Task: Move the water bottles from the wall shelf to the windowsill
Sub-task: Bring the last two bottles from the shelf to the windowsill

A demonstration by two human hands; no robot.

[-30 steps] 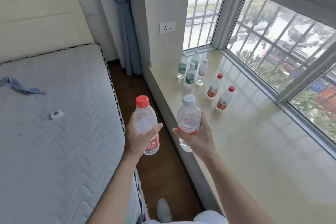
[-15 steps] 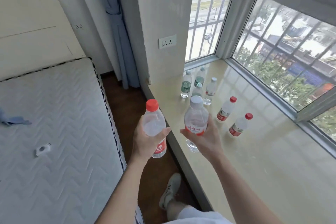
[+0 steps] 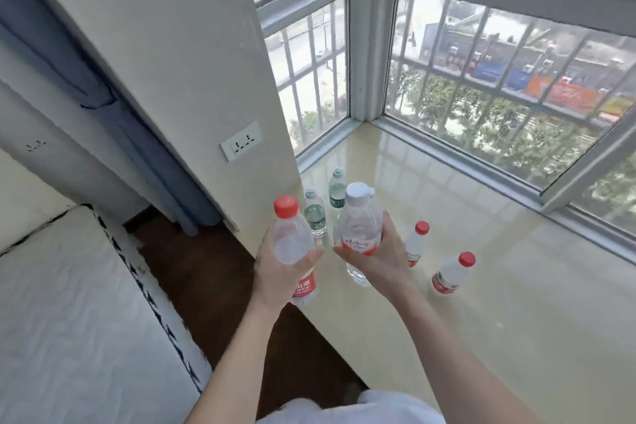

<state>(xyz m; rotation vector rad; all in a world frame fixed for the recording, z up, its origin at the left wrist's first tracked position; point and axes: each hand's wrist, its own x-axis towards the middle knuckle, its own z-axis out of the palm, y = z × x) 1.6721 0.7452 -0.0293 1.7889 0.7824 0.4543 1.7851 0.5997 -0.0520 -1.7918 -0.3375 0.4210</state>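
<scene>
- Two bottles are in the air at the sill's near edge: left hand [image 3: 280, 272] wrapped round the red-cap bottle [image 3: 292, 244], right hand [image 3: 377, 262] round the white-cap bottle [image 3: 358, 227].
- Risk: the red-cap bottle hangs over the floor [image 3: 213, 272]; a loose grip would likely drop it there.
- Four bottles crowd the sill [image 3: 499, 320] from 12 to 3 o'clock; setting down close could topple one.

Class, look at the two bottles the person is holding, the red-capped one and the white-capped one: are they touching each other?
Apart. The head view shows the red-capped bottle in the left hand and the white-capped bottle in the right hand, with windowsill showing between them.
</scene>
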